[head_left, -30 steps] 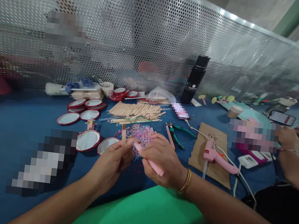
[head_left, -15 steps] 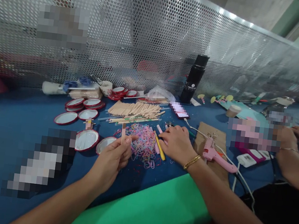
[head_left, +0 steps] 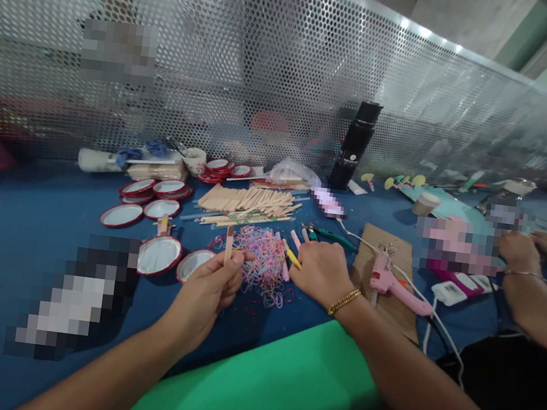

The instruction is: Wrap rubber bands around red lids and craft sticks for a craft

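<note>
My left hand is closed round a wooden craft stick, held upright between thumb and fingers; its top end is brown. In my right hand, the curled fingers grip a slim yellow pen, partly hidden by them. Between my hands lies a heap of small coloured rubber bands. Pink pens lie beside my right fingers. Behind the heap spreads a pile of bare craft sticks. A white, red-rimmed lid is partly behind my left hand.
More red-rimmed lids lie at the left. A pink glue gun rests on cardboard, its cable trailing. A phone and a black bottle stand further back. Another person's hands are at the right. A green surface is in front.
My right hand has drawn slightly back toward me and closed on the yellow pen, which lay on the table before. My left hand has barely moved; the craft stick has turned slightly.
</note>
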`<state>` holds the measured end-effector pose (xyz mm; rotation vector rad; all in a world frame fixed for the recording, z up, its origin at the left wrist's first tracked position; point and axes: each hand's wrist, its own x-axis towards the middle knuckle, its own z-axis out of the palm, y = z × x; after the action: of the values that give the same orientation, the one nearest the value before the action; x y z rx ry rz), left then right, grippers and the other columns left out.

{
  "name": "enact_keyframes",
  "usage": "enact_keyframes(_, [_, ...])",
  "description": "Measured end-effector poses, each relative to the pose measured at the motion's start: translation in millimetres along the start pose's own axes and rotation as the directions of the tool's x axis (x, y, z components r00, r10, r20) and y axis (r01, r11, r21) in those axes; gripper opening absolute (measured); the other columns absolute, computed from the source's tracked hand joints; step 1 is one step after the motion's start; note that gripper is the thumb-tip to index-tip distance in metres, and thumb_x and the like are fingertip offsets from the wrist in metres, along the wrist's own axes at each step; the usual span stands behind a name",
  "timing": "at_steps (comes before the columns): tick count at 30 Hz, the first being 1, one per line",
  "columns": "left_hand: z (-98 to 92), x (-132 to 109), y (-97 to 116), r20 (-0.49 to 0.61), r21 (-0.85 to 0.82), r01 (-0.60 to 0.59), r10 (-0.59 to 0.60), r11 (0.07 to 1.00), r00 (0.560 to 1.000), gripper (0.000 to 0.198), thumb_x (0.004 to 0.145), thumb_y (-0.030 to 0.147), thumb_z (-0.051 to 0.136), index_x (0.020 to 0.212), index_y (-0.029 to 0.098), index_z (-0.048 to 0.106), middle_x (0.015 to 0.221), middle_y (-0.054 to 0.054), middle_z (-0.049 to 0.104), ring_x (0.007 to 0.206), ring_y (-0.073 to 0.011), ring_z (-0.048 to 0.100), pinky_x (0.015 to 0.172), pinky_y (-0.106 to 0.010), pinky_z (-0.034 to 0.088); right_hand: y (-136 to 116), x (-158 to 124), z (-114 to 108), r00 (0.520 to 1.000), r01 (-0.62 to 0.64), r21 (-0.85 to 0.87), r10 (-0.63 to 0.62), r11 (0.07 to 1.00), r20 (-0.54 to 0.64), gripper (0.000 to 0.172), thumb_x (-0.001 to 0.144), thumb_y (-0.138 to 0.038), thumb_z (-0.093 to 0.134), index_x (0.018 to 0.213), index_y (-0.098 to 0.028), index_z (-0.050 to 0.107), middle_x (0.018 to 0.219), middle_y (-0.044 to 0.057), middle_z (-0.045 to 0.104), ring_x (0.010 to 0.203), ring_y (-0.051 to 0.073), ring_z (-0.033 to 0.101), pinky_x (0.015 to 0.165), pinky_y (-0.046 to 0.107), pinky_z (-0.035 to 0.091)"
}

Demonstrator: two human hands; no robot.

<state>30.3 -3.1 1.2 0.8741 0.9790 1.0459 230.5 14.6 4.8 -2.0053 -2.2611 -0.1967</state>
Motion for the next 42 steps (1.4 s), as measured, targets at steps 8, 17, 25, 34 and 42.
enact_keyframes(8, [-1.5, 1.0, -1.1, 0.003, -0.032, -0.003, 0.004, 0.999, 1.000, 0.036, 0.073, 0.044, 0.077, 0.092, 0.016, 0.064, 0.050, 0.011, 0.032, 0.042, -0.0048, 0.020, 0.038, -0.017, 0.011, 5.9, 1.7, -1.9, 0.999, -0.036, 0.104, 0.036, 0.994, -0.006, 0.018, 0.081, -0.030, 0.059, 0.079, -0.015, 0.070, 0.083, 0.012, 0.074, 0.077, 0.026, 0.068, 0.064, 0.034, 0.043])
enact_keyframes(17, [-0.6, 0.8, 0.5, -0.016, -0.043, -0.011, 0.011, 0.999, 1.000, 0.036, 0.074, 0.038, 0.075, 0.100, 0.016, 0.064, 0.052, 0.011, 0.031, 0.044, -0.0046, 0.019, 0.039, -0.017, 0.010, -4.8, -6.0, -7.4, 0.989, 0.112, 0.292, -0.078, 0.950, -0.126, 0.012, 0.081, -0.029, 0.061, 0.073, -0.019, 0.063, 0.074, 0.003, 0.070, 0.068, 0.017, 0.061, 0.063, 0.029, 0.034])
enact_keyframes(25, [-0.6, 1.3, 0.0, -0.079, 0.000, -0.039, 0.039, 0.999, 0.996, 0.046, 0.076, 0.038, 0.074, 0.114, 0.017, 0.059, 0.054, 0.012, 0.031, 0.044, -0.0045, 0.021, 0.039, -0.016, 0.013, -11.1, -11.8, -6.8, 0.960, 0.248, 0.386, -0.172, 0.889, -0.219, 0.013, 0.082, -0.027, 0.061, 0.072, -0.019, 0.059, 0.072, 0.000, 0.067, 0.068, 0.015, 0.057, 0.067, 0.030, 0.031])
enact_keyframes(34, [-1.0, 2.3, 2.3, -0.115, 0.017, -0.056, 0.058, 0.998, 0.992, 0.032, 0.075, 0.043, 0.077, 0.086, 0.019, 0.059, 0.054, 0.011, 0.032, 0.043, -0.0034, 0.021, 0.038, -0.015, 0.014, -16.4, -18.4, -9.4, 0.930, 0.367, 0.475, -0.306, 0.800, -0.204, 0.012, 0.080, -0.026, 0.062, 0.072, -0.019, 0.057, 0.071, -0.001, 0.065, 0.071, 0.015, 0.056, 0.071, 0.030, 0.032])
enact_keyframes(42, [1.9, -1.6, 5.0, -0.081, -0.083, -0.013, 0.006, 0.996, 0.997, 0.031, 0.074, 0.040, 0.079, 0.088, 0.018, 0.062, 0.054, 0.012, 0.029, 0.044, -0.0039, 0.021, 0.039, -0.016, 0.016, -9.4, -12.8, -9.5, 0.967, 0.254, 0.768, -0.147, 0.588, -0.207, 0.008, 0.084, -0.018, 0.052, 0.090, -0.020, 0.047, 0.072, -0.003, 0.051, 0.060, 0.011, 0.044, 0.058, 0.025, 0.032])
